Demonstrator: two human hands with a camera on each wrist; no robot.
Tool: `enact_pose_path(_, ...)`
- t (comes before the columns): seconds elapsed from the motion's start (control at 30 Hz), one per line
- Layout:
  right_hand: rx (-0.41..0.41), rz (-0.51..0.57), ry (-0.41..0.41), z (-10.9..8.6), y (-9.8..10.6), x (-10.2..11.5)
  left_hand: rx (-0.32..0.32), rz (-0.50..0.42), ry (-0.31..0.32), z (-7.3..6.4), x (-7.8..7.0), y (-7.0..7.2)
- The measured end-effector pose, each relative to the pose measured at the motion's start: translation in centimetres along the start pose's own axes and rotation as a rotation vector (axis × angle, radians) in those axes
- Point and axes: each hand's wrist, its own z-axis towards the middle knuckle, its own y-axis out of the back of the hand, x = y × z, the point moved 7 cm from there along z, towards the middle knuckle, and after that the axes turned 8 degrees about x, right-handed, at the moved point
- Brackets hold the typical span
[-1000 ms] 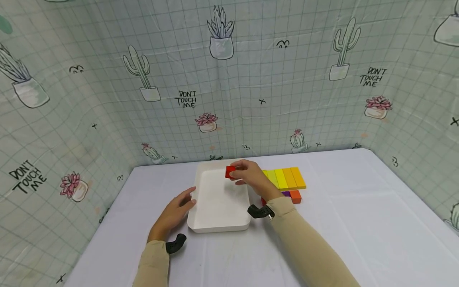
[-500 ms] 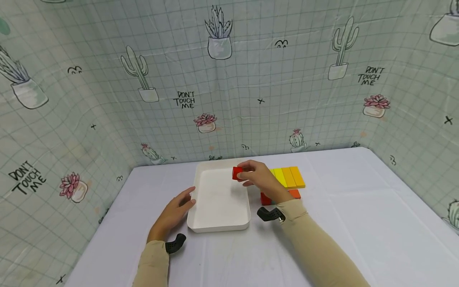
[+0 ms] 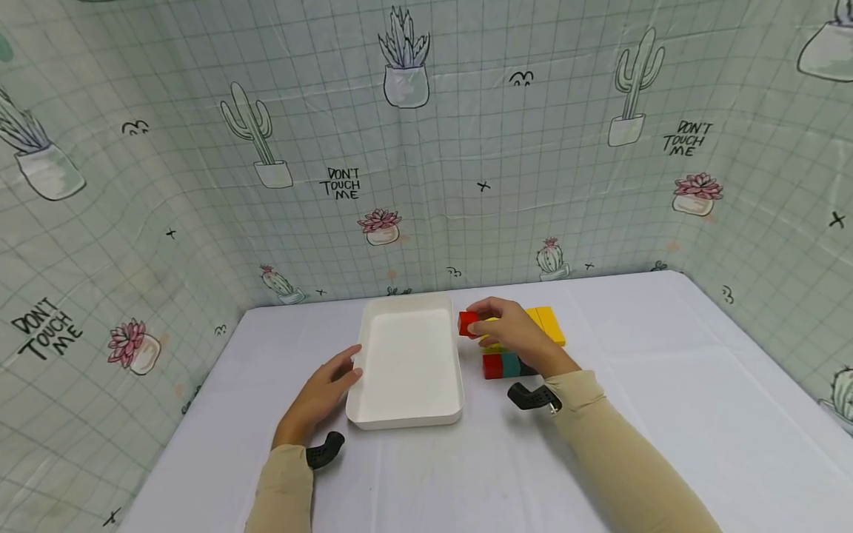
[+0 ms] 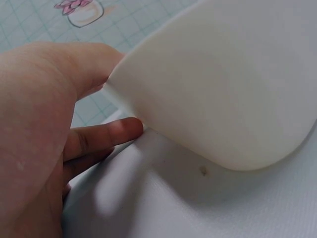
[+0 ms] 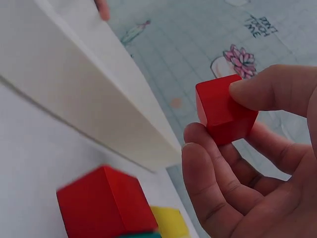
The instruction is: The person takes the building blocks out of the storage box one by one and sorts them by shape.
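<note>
A red cube [image 5: 221, 104] is pinched between the thumb and fingers of my right hand [image 3: 509, 329]. In the head view that hand is raised just beyond the right rim of a white rectangular tray [image 3: 404, 370]. Below it, a second red cube [image 3: 492, 366] and a teal block [image 3: 511, 364] lie on the table in a row partly hidden by the hand. My left hand [image 3: 323, 389] rests against the tray's left side. In the left wrist view, a fingertip [image 4: 131, 128] touches the tray's outer wall [image 4: 208, 99], with the fingers loosely extended.
Yellow flat blocks [image 3: 548, 326] lie side by side behind my right hand, some of them covered by it. A white cloth covers the table [image 3: 640, 385]. The patterned curtain [image 3: 453, 148] hangs behind the table and along its sides.
My right hand has carried the red cube rightward from above the tray to beyond its right rim, uncovering the red and teal blocks below. My left hand has stayed at the tray.
</note>
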Motion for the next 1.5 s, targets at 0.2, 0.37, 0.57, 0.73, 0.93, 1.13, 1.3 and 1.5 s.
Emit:
enact_pose_path(0.2, 0.000, -0.013, -0.019, -1.0, 1.6, -0.6, -0.002, 0.007, 0.006, -0.1, 0.0, 0.0)
enact_pose_path(0.37, 0.000, -0.036, -0.022, -2.1, 3.1, -0.9, 0.005, -0.012, 0.004, -0.1, -0.1, 0.0)
enact_pose_path(0.57, -0.019, -0.102, -0.037, -3.1, 4.8, -1.4, 0.006, -0.014, -0.004, 0.0, -0.1, 0.0)
enact_pose_path(0.73, -0.028, -0.113, -0.055, -3.5, 6.0, -2.1, 0.004, -0.015, -0.005, -0.2, 0.0, 0.1)
enact_pose_path(0.93, -0.047, -0.138, -0.068, -4.5, 7.5, -2.6, 0.002, 0.015, -0.013, -0.1, -0.3, 0.0)
enact_pose_path(1.13, -0.056, -0.164, -0.066, -5.3, 8.3, -3.2, -0.004, 0.026, -0.007, -0.1, -0.5, 0.2)
enact_pose_path(1.3, -0.062, -0.170, -0.067, -6.0, 8.8, -3.8, -0.004, 0.017, 0.002, -0.1, -0.5, 0.3)
enact_pose_path(1.5, -0.068, -0.185, -0.096, -6.9, 9.9, -4.9, -0.001, 0.019, -0.007, 0.2, 0.0, 0.2)
